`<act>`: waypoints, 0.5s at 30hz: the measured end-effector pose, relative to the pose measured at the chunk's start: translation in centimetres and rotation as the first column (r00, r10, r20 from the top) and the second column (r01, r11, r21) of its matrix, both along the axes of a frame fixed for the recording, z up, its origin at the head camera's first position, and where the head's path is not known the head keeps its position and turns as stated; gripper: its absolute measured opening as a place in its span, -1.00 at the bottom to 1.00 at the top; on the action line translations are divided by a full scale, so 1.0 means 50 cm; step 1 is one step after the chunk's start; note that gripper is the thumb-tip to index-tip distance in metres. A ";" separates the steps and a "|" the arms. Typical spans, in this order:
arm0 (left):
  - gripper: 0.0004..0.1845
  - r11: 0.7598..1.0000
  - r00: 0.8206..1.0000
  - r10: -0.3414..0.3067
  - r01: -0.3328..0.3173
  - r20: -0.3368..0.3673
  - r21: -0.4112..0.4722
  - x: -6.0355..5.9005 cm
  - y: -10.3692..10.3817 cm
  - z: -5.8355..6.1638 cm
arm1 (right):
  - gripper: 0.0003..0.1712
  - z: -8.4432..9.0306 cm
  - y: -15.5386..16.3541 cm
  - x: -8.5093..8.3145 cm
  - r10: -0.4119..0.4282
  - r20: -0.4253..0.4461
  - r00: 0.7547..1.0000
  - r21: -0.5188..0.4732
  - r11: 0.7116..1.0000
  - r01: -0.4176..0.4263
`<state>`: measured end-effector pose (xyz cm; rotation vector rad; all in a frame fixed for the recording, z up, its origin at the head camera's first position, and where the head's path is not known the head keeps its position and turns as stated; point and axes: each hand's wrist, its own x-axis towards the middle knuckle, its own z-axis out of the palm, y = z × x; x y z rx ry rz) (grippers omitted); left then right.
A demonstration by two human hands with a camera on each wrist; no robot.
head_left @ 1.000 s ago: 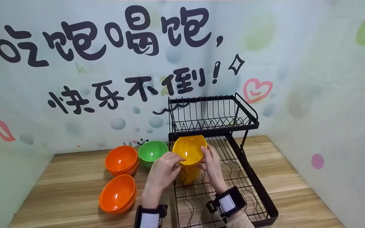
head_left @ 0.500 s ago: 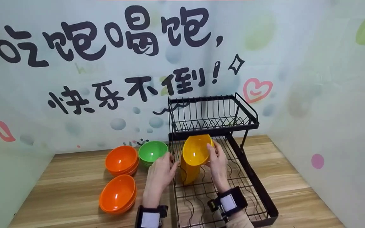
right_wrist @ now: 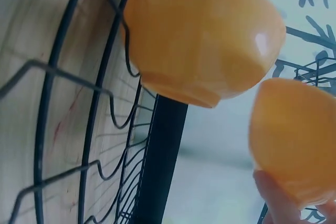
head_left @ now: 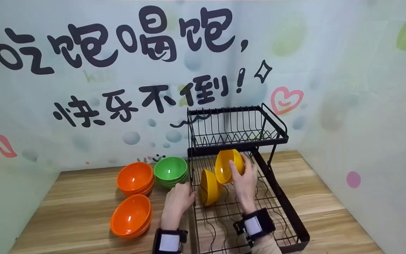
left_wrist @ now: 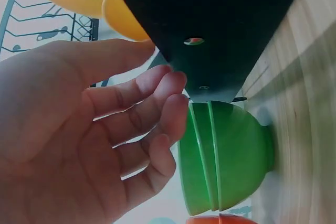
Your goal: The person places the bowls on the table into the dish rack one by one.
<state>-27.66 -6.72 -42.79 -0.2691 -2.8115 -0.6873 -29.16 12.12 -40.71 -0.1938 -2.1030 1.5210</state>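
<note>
My right hand point(head_left: 241, 172) grips a yellow bowl point(head_left: 227, 165) tilted on its edge, low over the bottom tier of the black dish rack point(head_left: 280, 197). In the right wrist view this held bowl point(right_wrist: 294, 135) has a fingertip point(right_wrist: 273, 198) under it. A second yellow bowl point(head_left: 210, 187) stands on edge in the rack's wires just left of it, and shows as the second bowl point(right_wrist: 205, 35) in the right wrist view. My left hand point(head_left: 185, 194) holds nothing and lies with relaxed fingers point(left_wrist: 157, 114) by the rack's left rail, close to the green bowls point(left_wrist: 226, 156).
A stack of green bowls point(head_left: 170, 170) and two stacks of orange bowls point(head_left: 135, 178) point(head_left: 131, 215) sit on the wooden table point(head_left: 76, 201) left of the rack. The rack's upper tier point(head_left: 236, 127) overhangs the back. Printed walls close in the back and both sides.
My left hand let go of the yellow bowl and dropped to the rack's left rail. My right hand carried the bowl right and back, behind the standing yellow bowl.
</note>
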 end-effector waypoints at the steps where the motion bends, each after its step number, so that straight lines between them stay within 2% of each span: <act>1: -0.81 1.000 1.000 -0.003 0.003 0.002 -0.005 0.000 0.000 0.000 | -0.38 0.000 0.000 0.000 -0.007 -0.003 1.000 0.011 1.000 0.007; 9: -0.79 1.000 0.997 -0.025 0.026 0.067 -0.011 0.002 -0.002 -0.001 | -0.36 -0.006 -0.003 -0.005 -0.060 -0.018 0.998 0.080 0.995 0.061; 15: -0.80 0.999 0.997 -0.031 0.032 0.069 -0.020 0.004 -0.002 0.003 | -0.34 -0.010 -0.004 -0.006 -0.072 -0.004 0.997 0.196 0.978 0.071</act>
